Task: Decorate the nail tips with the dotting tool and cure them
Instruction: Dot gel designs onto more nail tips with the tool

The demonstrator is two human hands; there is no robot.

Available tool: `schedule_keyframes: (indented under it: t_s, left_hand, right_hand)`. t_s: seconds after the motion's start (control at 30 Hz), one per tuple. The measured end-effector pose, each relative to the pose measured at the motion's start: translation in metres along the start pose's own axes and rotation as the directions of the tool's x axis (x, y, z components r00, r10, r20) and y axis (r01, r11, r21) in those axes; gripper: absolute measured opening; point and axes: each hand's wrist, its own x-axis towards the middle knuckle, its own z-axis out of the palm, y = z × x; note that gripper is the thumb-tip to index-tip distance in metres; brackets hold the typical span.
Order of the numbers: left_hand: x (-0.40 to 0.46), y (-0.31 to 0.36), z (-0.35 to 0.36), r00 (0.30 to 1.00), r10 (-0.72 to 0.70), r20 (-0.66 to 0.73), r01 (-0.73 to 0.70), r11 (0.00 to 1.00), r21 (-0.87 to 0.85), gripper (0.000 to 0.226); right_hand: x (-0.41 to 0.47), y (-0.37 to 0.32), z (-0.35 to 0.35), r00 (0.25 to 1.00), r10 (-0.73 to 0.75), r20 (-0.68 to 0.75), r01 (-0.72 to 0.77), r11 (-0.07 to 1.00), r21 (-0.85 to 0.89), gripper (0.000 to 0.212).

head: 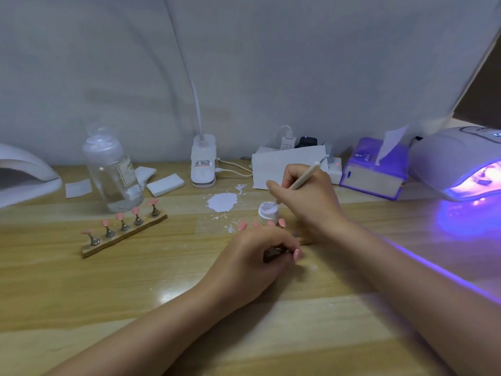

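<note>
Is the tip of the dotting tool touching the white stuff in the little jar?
Touching. The head view shows the dotting tool tip dipped into the small white jar.

A light wooden table (81,289) with pale streaked grain. Five pink nail tips (120,216) stand on grey metal pegs in a brown wooden strip (127,236). A small white jar (266,213) holds white paste; a white smear (222,202) marks the table behind it. The tool (303,178) is cream. A purple-and-white tissue box (374,172) sits by a white lamp (458,161) glowing violet, casting a violet streak across the wood. The bottle (112,169) is clear, and the wall behind is grey.
</note>
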Motion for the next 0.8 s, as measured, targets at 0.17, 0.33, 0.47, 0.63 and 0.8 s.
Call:
schedule_keyframes:
  t_s: [0.17,0.33,0.47,0.63,0.8]
  left_hand:
    - [0.001,0.0,-0.002,1.0,0.004,0.002,-0.004,0.996,-0.086,0.019]
    - [0.004,0.003,-0.002,0.998,0.064,-0.008,-0.064,0.992,-0.107,0.007]
    - [0.004,0.002,-0.002,0.999,0.044,-0.008,-0.044,0.997,-0.058,0.007]
    - [0.005,0.001,-0.001,1.0,0.02,-0.024,-0.021,0.996,-0.083,0.011]
    - [0.005,0.0,-0.001,1.0,0.014,-0.017,-0.016,0.993,-0.114,0.013]
  right_hand:
    - [-0.026,-0.012,-0.022,0.992,0.074,-0.106,-0.033,0.935,0.352,0.034]
    - [-0.068,-0.017,-0.029,0.996,0.079,0.03,-0.081,0.805,0.588,0.022]
    - [-0.075,-0.015,-0.03,0.995,0.104,-0.003,-0.081,0.794,0.603,0.036]
    - [-0.074,-0.011,-0.028,0.993,0.113,0.035,-0.11,0.782,0.614,0.042]
    - [-0.073,-0.007,-0.025,0.995,0.098,0.018,-0.09,0.812,0.577,0.039]
